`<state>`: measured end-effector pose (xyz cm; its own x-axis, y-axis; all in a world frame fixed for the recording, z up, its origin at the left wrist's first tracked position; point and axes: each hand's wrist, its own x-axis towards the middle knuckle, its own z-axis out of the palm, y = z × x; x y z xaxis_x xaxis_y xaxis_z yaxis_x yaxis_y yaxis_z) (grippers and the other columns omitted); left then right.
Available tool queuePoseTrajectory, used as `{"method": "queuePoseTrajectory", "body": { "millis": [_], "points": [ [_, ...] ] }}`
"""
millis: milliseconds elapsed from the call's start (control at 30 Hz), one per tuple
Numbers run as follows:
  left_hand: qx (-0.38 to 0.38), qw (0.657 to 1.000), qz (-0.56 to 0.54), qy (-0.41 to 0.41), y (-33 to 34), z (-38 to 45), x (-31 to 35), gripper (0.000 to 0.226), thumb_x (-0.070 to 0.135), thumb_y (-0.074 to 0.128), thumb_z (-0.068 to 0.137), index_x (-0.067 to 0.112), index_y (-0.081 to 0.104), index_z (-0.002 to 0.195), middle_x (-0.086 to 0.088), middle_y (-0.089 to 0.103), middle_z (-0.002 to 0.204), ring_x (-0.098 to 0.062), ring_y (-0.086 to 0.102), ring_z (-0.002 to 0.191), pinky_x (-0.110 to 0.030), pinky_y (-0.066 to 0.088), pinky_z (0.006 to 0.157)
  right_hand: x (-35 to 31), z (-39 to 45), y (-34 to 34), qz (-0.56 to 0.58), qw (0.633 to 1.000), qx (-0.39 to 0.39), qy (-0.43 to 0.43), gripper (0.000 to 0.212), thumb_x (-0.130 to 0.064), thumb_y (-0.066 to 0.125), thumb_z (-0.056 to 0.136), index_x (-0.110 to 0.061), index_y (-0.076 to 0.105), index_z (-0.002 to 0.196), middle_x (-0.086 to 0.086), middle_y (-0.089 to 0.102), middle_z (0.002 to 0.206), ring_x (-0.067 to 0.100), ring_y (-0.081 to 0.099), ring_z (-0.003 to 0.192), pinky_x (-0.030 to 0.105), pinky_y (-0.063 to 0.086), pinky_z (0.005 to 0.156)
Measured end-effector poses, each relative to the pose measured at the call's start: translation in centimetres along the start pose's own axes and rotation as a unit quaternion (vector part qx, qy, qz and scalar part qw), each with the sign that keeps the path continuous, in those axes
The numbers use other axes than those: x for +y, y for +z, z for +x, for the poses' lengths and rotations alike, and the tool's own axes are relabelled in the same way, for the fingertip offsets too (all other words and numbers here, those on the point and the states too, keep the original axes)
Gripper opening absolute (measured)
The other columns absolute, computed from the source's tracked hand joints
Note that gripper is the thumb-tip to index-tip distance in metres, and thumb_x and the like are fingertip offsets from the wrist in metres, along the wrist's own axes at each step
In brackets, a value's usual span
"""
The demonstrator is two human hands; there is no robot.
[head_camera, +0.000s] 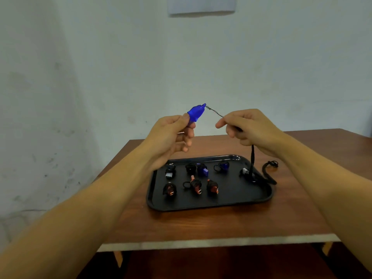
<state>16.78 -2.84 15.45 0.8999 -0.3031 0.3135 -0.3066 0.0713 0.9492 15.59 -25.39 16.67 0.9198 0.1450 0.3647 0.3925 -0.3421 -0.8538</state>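
Forearms come in from both bottom corners and meet mid-air above the table. Left hand pinches the blue drive at its lower end, thumb and forefinger round it, other fingers loosely curled below. Drive tilts up and to the right, long axis aimed toward the other hand. Thin cord runs from the drive's upper tip down-right into the right hand, pinched between thumb and forefinger. The rest of that hand is curled round a black strap that hangs down to the tray. Hands roughly level and near each other, cord nearly straight between them. Key relation: cord leaves the tip toward the right hand, so any pull or threading likely runs along the drive's axis, left hand steadying. Tray also holds small cord-wrapped bundles, well apart from the hands.
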Motion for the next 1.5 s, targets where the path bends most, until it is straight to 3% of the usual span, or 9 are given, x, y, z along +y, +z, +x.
{"method": "queuePoseTrajectory", "body": {
  "millis": [300, 467, 600, 733, 800, 1033, 1200, 1367, 1500],
  "points": [
    [-0.108, 0.986, -0.126, -0.027, -0.4, -3.0, 1.5, 0.032, 0.03, 0.041, 0.106, 0.01, 0.052, 0.084, 0.0, 0.036, 0.064, -0.01, 0.032, 0.047, -0.021, 0.023, 0.041, -0.1, -0.3, 2.1, 0.01, 0.986, 0.149, -0.07, 0.018, -0.025, 0.065, 0.096, -0.014, 0.077, 0.088, -0.016, 0.055, 0.056, -0.001, 0.045, 0.052, 0.009, 0.035, 0.048],
    [-0.005, 0.997, 0.062, 0.042, 0.7, -2.2, 1.6, 0.031, 0.026, 0.045, 0.106, 0.008, 0.057, 0.084, 0.0, 0.048, 0.062, -0.013, 0.039, 0.047, -0.024, 0.028, 0.043, -0.1, -0.6, 6.8, -0.168, 0.972, 0.127, -0.109, 0.021, -0.035, 0.061, 0.096, -0.024, 0.072, 0.082, -0.005, 0.063, 0.063, 0.009, 0.052, 0.057, 0.028, 0.042, 0.059],
    [0.057, 0.854, 0.495, 0.15, -0.9, -1.1, 0.1, 0.029, 0.033, 0.044, 0.105, 0.014, 0.055, 0.087, -0.002, 0.061, 0.071, -0.023, 0.056, 0.063, -0.039, 0.044, 0.06, -0.9, -1.4, 8.2, -0.311, 0.937, 0.057, -0.147, 0.024, -0.038, 0.054, 0.095, -0.025, 0.069, 0.082, -0.005, 0.071, 0.075, 0.015, 0.063, 0.071, 0.034, 0.052, 0.071],
    [-0.003, 0.742, 0.66, 0.115, -2.5, -1.1, -1.9, 0.027, 0.042, 0.037, 0.105, 0.019, 0.051, 0.099, -0.003, 0.065, 0.088, -0.029, 0.061, 0.075, -0.045, 0.051, 0.067, -1.6, -1.1, 7.2, -0.338, 0.931, -0.013, -0.136, 0.019, -0.036, 0.054, 0.096, -0.027, 0.069, 0.09, -0.01, 0.07, 0.081, 0.007, 0.061, 0.073, 0.026, 0.045, 0.066],
    [-0.039, 0.722, 0.678, 0.135, -2.6, -1.7, -2.7, 0.025, 0.043, 0.037, 0.104, 0.023, 0.052, 0.107, 0.0, 0.067, 0.098, -0.029, 0.063, 0.081, -0.046, 0.052, 0.071, -1.6, -0.7, 6.5, -0.349, 0.926, -0.057, -0.129, 0.017, -0.034, 0.055, 0.096, -0.027, 0.07, 0.089, -0.012, 0.069, 0.082, 0.003, 0.059, 0.072, 0.022, 0.043, 0.066],
    [-0.081, 0.838, 0.462, 0.277, -2.0, -2.9, -2.6, 0.022, 0.029, 0.048, 0.101, 0.037, 0.044, 0.081, 0.013, 0.048, 0.063, -0.01, 0.048, 0.058, -0.028, 0.036, 0.055, -1.8, 0.5, 4.5, -0.158, 0.975, -0.112, -0.107, 0.014, -0.029, 0.068, 0.093, -0.023, 0.075, 0.084, -0.005, 0.075, 0.082, 0.008, 0.068, 0.077, 0.024, 0.055, 0.076],
    [-0.057, 0.919, 0.292, 0.259, -1.2, -3.4, -2.4, 0.029, 0.025, 0.05, 0.103, 0.047, 0.056, 0.085, -0.002, 0.059, 0.068, -0.016, 0.056, 0.054, -0.026, 0.046, 0.055, -1.9, 1.3, 4.2, 0.06, 0.986, -0.154, -0.007, 0.019, -0.041, 0.074, 0.073, -0.021, 0.075, 0.075, 0.0, 0.066, 0.071, 0.015, 0.051, 0.062, 0.022, 0.034, 0.055],
    [0.008, 0.948, 0.205, 0.241, -1.3, -2.0, -3.3, 0.019, 0.021, 0.051, 0.102, 0.03, 0.062, 0.09, -0.001, 0.058, 0.064, -0.01, 0.055, 0.052, -0.017, 0.043, 0.054, 1.3, 3.1, 5.0, 0.167, 0.978, -0.119, 0.033, 0.004, -0.019, 0.075, 0.081, -0.02, 0.079, 0.08, -0.001, 0.042, 0.058, 0.008, 0.026, 0.049, 0.019, 0.017, 0.043],
    [0.092, 0.951, 0.214, 0.204, -2.1, 0.2, -4.8, 0.016, 0.021, 0.052, 0.102, 0.022, 0.062, 0.09, 0.002, 0.056, 0.063, -0.011, 0.053, 0.051, -0.02, 0.041, 0.05, 3.9, 3.2, 6.0, 0.078, 0.994, -0.067, 0.023, 0.013, -0.028, 0.07, 0.089, -0.017, 0.077, 0.086, -0.01, 0.048, 0.054, 0.003, 0.037, 0.045, 0.018, 0.027, 0.046]
  ]
}}
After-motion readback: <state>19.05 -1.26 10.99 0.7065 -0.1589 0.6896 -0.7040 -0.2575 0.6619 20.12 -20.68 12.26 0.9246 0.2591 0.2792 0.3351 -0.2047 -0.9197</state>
